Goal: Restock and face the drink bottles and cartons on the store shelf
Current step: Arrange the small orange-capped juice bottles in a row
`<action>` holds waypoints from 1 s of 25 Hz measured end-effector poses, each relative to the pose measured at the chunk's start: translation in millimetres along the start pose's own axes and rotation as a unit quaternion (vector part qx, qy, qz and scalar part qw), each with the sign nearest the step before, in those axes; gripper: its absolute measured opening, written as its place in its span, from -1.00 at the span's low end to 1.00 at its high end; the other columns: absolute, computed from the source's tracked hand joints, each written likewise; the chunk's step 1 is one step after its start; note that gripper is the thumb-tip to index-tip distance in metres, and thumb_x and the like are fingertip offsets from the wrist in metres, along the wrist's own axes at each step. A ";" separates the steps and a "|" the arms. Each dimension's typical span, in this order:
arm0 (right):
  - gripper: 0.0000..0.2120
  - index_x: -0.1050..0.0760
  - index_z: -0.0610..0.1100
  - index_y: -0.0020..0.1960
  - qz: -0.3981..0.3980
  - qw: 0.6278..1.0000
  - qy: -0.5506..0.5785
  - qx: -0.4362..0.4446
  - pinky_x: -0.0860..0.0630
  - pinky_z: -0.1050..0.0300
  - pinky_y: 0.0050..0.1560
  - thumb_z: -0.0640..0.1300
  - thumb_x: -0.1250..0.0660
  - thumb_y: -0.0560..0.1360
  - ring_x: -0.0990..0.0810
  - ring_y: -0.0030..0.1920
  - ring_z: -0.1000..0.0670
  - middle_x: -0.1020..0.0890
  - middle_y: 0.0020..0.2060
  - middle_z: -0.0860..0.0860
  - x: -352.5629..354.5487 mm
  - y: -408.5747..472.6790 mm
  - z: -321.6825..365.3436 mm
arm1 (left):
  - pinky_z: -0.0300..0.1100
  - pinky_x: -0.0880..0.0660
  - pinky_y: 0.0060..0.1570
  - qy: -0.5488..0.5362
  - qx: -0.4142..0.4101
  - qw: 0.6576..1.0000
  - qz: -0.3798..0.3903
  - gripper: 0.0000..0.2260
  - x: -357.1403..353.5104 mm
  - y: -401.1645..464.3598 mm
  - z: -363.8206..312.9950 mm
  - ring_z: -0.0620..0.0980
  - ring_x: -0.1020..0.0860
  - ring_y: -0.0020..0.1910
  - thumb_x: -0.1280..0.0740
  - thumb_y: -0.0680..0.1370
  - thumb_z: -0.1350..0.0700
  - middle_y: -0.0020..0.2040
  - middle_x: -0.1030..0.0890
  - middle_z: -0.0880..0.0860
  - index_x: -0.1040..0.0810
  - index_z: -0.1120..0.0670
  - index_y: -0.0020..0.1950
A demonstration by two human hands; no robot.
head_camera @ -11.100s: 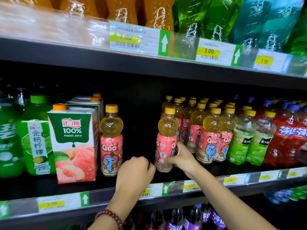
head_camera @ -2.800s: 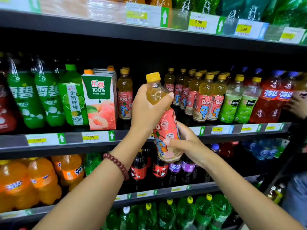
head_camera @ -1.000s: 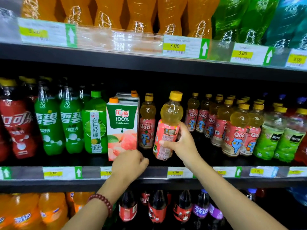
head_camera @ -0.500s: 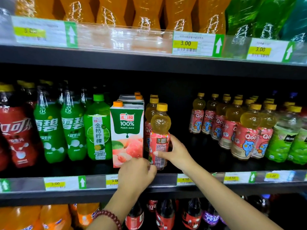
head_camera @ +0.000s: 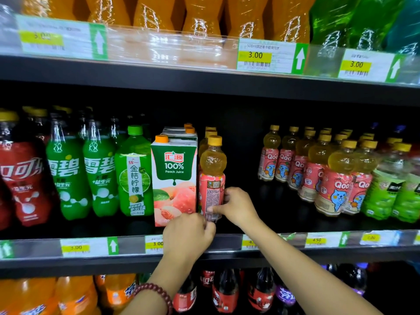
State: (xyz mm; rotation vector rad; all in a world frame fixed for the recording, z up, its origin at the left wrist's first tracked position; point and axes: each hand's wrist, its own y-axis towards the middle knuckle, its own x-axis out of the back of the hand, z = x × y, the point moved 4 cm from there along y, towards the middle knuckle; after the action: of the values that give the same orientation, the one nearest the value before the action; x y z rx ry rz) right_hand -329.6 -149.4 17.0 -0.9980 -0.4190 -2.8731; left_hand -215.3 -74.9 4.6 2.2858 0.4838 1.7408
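Right hand (head_camera: 236, 206) holds the lower part of the Qoo bottle (head_camera: 212, 178), with the thumb across the front of the pink label and the fingers curled behind it. Left hand (head_camera: 188, 235) is just below and in front, its fingers curled at the foot of the same bottle, near the shelf edge (head_camera: 127, 262); whether these fingers really pinch the base or only touch it, I cannot tell.

The bottle stands upright at the front of the middle shelf, touching or almost touching the peach juice carton (head_camera: 173, 178) on its left, with more yellow-capped bottles in a row behind it. The side that faces out shows small print and a code square, not the Qoo name, so I judge that the step in hand is to turn the bottle.

To do it well, the right hand should rotate the bottle on its base until the cartoon side faces out, like the other Qoo bottles (head_camera: 336, 178) further right. The left hand can steady the foot, so that the bottle does not tip or push against the carton. Afterwards the front should be in line with the carton's face. A wide gap remains between this row and the group on the right.
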 end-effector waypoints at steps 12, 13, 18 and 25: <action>-0.68 -0.60 -0.21 0.06 -0.012 1.000 -0.008 -0.009 -0.53 0.12 0.07 -0.21 -0.54 0.33 -0.64 0.03 -0.07 -0.67 0.04 -0.13 -11.3 37.2 -7.5 | -0.14 -0.23 -0.33 0.035 -0.004 0.999 -0.031 -0.72 -1.5 -0.7 0.2 0.09 -0.49 -0.27 -0.11 0.55 -0.04 -0.23 -0.61 0.11 -0.36 0.06 -0.31; -0.68 -0.61 -0.21 0.06 -0.012 1.000 -0.007 -0.011 -0.53 0.14 0.06 -0.21 -0.54 0.33 -0.64 0.03 -0.07 -0.67 0.04 -0.13 -11.6 41.0 -8.1 | -0.14 -0.23 -0.33 0.031 -0.009 0.999 -0.032 -0.72 -3.1 -0.5 0.0 0.10 -0.52 -0.24 -0.11 0.55 -0.04 -0.23 -0.61 0.11 -0.36 0.05 -0.30; -0.70 -0.61 -0.23 0.04 -0.013 1.000 0.004 -0.021 -0.47 0.23 -0.05 -0.24 -0.53 0.33 -0.64 0.01 -0.08 -0.67 0.02 -0.14 -15.1 56.3 -9.9 | -0.15 -0.12 -0.46 0.005 -0.010 0.999 -0.030 -0.71 -3.6 0.5 0.5 0.11 -0.39 -0.47 -0.22 0.48 0.04 -0.44 -0.55 0.12 -0.39 0.08 -0.44; -0.72 -0.60 -0.23 0.08 0.012 0.999 0.028 -0.027 -0.53 0.17 -0.05 -0.14 -0.48 0.41 -0.63 0.05 -0.11 -0.66 0.04 -0.15 -21.4 64.9 -22.9 | -0.15 -0.25 -0.33 0.037 -0.010 0.999 -0.007 -0.72 -4.3 1.5 0.7 0.11 -0.55 -0.17 -0.11 0.55 -0.04 -0.19 -0.62 0.09 -0.42 0.07 -0.28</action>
State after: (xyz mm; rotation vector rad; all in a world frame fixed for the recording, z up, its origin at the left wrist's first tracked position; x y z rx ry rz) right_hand -316.4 -218.6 1.6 -0.9212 -0.3246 -2.8972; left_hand -215.5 -78.0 1.1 2.2068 0.4935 1.8197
